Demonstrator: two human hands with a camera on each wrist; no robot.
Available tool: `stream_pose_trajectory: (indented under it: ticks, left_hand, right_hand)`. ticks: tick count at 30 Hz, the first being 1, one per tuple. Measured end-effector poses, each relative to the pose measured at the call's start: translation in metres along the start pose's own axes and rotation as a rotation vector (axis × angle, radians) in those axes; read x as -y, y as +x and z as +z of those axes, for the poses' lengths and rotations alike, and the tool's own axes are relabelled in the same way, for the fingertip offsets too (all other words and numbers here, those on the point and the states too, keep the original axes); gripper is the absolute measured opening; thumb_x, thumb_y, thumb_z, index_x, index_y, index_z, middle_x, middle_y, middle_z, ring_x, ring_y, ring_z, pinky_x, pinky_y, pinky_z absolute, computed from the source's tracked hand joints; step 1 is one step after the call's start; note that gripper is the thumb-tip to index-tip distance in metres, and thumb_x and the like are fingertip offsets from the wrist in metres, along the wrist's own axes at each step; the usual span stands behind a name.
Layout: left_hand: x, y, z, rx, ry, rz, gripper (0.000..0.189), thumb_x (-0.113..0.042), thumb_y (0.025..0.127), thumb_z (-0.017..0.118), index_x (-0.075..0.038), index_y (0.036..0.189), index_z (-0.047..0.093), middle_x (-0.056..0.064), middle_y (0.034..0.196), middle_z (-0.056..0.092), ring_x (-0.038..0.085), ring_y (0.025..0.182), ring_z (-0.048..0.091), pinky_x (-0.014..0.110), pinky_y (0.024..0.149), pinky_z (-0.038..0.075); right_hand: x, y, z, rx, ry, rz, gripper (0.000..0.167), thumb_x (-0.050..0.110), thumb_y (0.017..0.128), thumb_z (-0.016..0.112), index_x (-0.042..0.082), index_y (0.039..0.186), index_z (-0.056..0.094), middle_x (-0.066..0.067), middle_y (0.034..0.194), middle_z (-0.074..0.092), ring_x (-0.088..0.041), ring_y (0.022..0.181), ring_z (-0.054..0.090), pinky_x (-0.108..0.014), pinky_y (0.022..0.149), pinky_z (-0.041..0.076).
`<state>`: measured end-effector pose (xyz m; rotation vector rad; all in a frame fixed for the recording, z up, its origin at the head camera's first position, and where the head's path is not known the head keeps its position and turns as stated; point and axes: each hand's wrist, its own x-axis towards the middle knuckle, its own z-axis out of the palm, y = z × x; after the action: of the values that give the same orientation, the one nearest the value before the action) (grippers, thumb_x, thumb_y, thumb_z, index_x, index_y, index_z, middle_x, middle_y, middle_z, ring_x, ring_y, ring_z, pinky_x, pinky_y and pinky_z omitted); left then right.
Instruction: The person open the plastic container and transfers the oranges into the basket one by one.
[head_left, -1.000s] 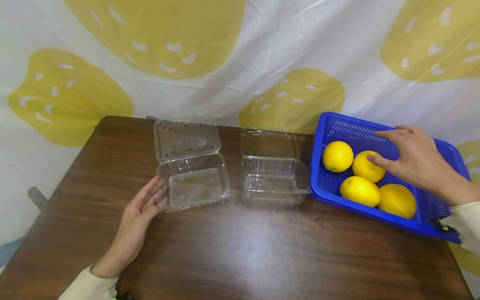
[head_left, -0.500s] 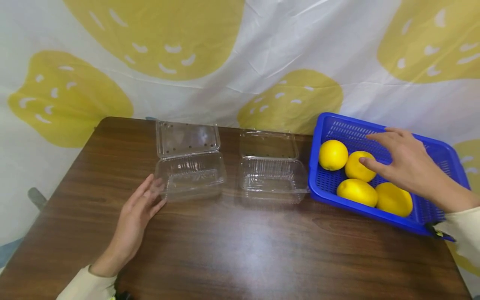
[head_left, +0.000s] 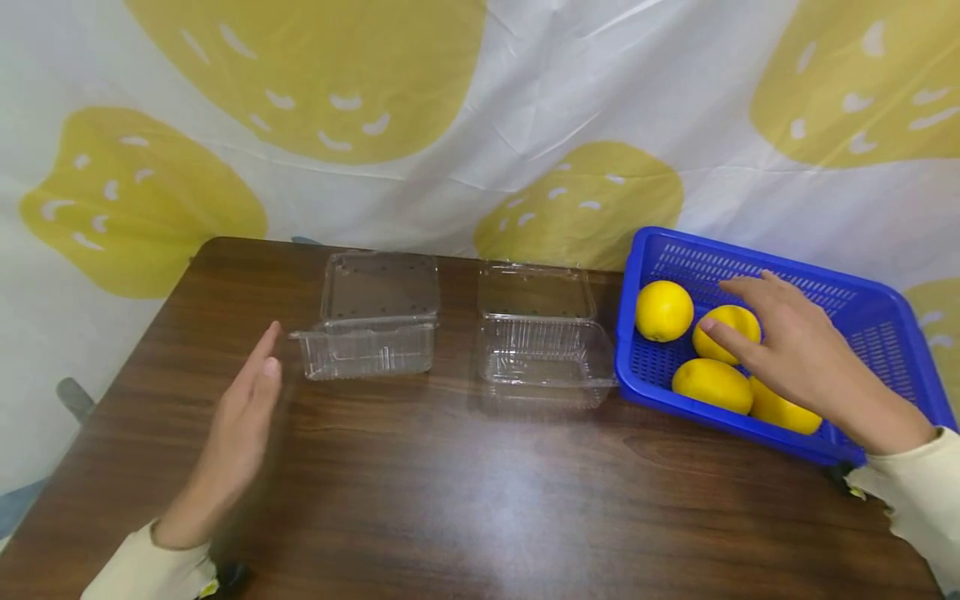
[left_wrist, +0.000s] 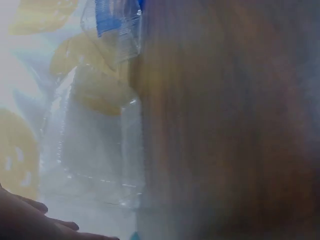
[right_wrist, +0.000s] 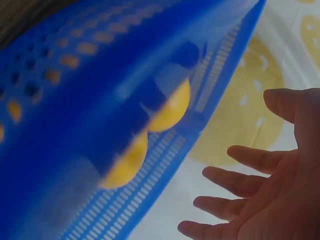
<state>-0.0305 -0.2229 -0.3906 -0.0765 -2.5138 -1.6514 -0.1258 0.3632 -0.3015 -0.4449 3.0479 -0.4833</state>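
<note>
My left hand point(head_left: 232, 433), fingers straight, is just left of a clear plastic clamshell box point(head_left: 367, 350), apart from it. That box stands with its lid point(head_left: 381, 286) folded back; in the left wrist view, the fingers point(left_wrist: 60, 223) show at the lower left. A second clear clamshell box point(head_left: 547, 354) stands to its right, lid also laid back. My right hand point(head_left: 810, 358) hovers over a blue plastic basket point(head_left: 847, 287), fingers spread, holding nothing. Several yellow lemons point(head_left: 663, 311) lie in the basket. The thumb overlaps one lemon point(head_left: 738, 327) in the head view; contact cannot be told.
A brown wooden table point(head_left: 465, 500) carries everything, its left edge running diagonally. Behind it hangs a white cloth point(head_left: 420, 200) with large yellow fruit prints. The basket stands at the right, close beside the second box.
The left box has turned and shifted slightly back, its near wall now facing the viewer. My left hand has drawn away from it to the left. My right hand has moved slightly left over the basket.
</note>
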Motion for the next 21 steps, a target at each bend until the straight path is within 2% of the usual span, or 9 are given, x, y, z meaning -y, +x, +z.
stream_pose_trajectory:
  ticks: [2,6,9,10,15,18,21]
  left_hand:
    - [-0.005,0.002,-0.001,0.002,0.075,0.035,0.059,-0.029,0.121,0.037,-0.015,0.176,0.025,0.008,0.182,0.022,0.031,0.167,0.018,0.029,0.135,0.013]
    - [-0.016,0.011,0.003,0.034,0.138,0.085,0.062,-0.031,0.12,0.043,-0.018,0.177,0.022,0.007,0.184,0.014,0.034,0.169,0.011,0.049,0.137,0.008]
    - [-0.025,0.017,0.008,0.062,0.18,0.113,0.067,-0.035,0.119,0.046,-0.02,0.178,0.019,0.006,0.185,0.006,0.035,0.17,0.0,0.07,0.132,0.002]
    - [-0.028,0.019,0.011,0.067,0.198,0.126,0.068,-0.037,0.119,0.047,-0.02,0.178,0.018,0.006,0.185,0.004,0.035,0.17,-0.003,0.074,0.13,0.0]
    - [-0.042,0.028,0.026,0.073,0.288,0.214,0.076,-0.043,0.116,0.052,-0.016,0.178,0.018,0.009,0.185,-0.003,0.037,0.169,-0.013,0.076,0.128,-0.008]
    - [-0.05,0.032,0.036,0.07,0.401,0.26,0.082,-0.048,0.114,0.056,-0.011,0.177,0.02,0.015,0.184,-0.004,0.043,0.167,-0.015,0.079,0.126,-0.01]
    - [-0.057,0.034,0.046,0.073,0.515,0.293,0.086,-0.053,0.112,0.057,-0.009,0.176,0.021,0.019,0.184,-0.003,0.049,0.166,-0.014,0.084,0.123,-0.007]
  right_hand:
    - [0.006,-0.003,0.003,-0.02,0.021,-0.005,0.067,0.038,0.111,0.066,-0.011,0.155,0.05,-0.039,0.158,0.048,-0.064,0.157,0.023,-0.081,0.124,0.019]
    - [0.018,-0.008,0.008,-0.054,0.042,-0.02,0.066,0.037,0.111,0.067,-0.012,0.153,0.052,-0.04,0.159,0.046,-0.064,0.157,0.023,-0.081,0.124,0.018]
    - [0.028,-0.01,0.012,-0.091,0.045,-0.041,0.065,0.036,0.111,0.067,-0.012,0.152,0.053,-0.041,0.16,0.045,-0.065,0.158,0.02,-0.082,0.124,0.016]
    - [0.031,-0.01,0.013,-0.102,0.046,-0.048,0.065,0.036,0.111,0.067,-0.012,0.152,0.054,-0.041,0.16,0.045,-0.065,0.158,0.019,-0.082,0.125,0.016]
    - [0.049,-0.014,0.015,-0.115,0.059,-0.063,0.068,0.039,0.111,0.066,-0.01,0.156,0.051,-0.04,0.163,0.043,-0.063,0.161,0.014,-0.084,0.123,0.014]
    - [0.061,-0.015,0.018,-0.111,0.069,-0.065,0.072,0.042,0.111,0.065,-0.008,0.16,0.047,-0.038,0.166,0.04,-0.062,0.162,0.011,-0.087,0.121,0.014]
    - [0.071,-0.016,0.023,-0.123,0.081,-0.079,0.075,0.043,0.109,0.068,-0.006,0.162,0.046,-0.036,0.167,0.041,-0.062,0.162,0.011,-0.085,0.123,0.014]
